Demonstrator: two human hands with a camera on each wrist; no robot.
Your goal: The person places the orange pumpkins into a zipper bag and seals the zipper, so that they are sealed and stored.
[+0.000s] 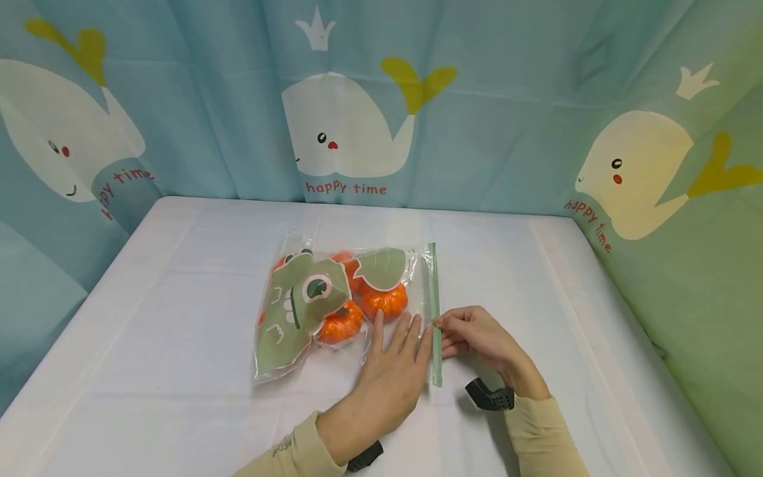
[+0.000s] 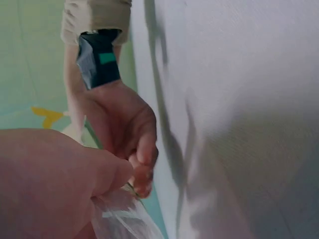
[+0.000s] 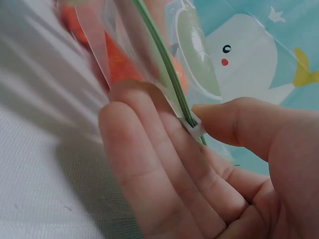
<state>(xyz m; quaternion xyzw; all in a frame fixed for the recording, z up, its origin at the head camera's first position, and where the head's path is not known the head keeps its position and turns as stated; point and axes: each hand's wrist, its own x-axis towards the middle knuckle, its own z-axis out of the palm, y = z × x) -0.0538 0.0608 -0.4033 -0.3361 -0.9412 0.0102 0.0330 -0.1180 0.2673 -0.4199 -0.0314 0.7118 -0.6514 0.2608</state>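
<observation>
A clear zip bag (image 1: 420,291) printed with a green cartoon creature lies on the white table. Inside it are several small orange pumpkins (image 1: 384,301). My left hand (image 1: 390,381) lies over the bag's near right part, fingers stretched out. In the left wrist view its thumb (image 2: 112,172) presses against the plastic (image 2: 124,219) at the bag's edge, with another finger partly hidden behind. My right hand (image 1: 479,338) is at the green zip strip (image 1: 434,285). Between thumb and forefinger it pinches a small white slider (image 3: 195,128) on that strip.
White cloth covers the table (image 1: 149,298). Behind and along the sides hangs a blue-green curtain (image 1: 507,152) with whale prints. A black wrist device (image 1: 490,395) sits at the right cuff, and another (image 1: 365,457) shows under the left wrist.
</observation>
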